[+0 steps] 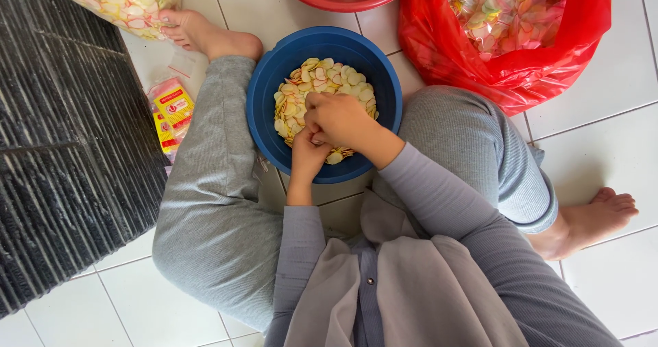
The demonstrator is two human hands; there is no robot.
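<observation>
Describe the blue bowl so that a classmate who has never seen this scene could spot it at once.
Start at the person sitting on the white tiled floor. Between the knees stands the blue bowl, with both hands over pale chips. Unlike the red basin beyond it, it is blue.

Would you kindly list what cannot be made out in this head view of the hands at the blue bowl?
- Left hand: its fingers are hidden under the right hand, so its grip cannot be told.
- Blue bowl: the chips cover its bottom.
- Red basin: cut off by the top edge.
- Red bag: its top is cut off by the top edge.
- Small yellow packets: print too small.
</observation>
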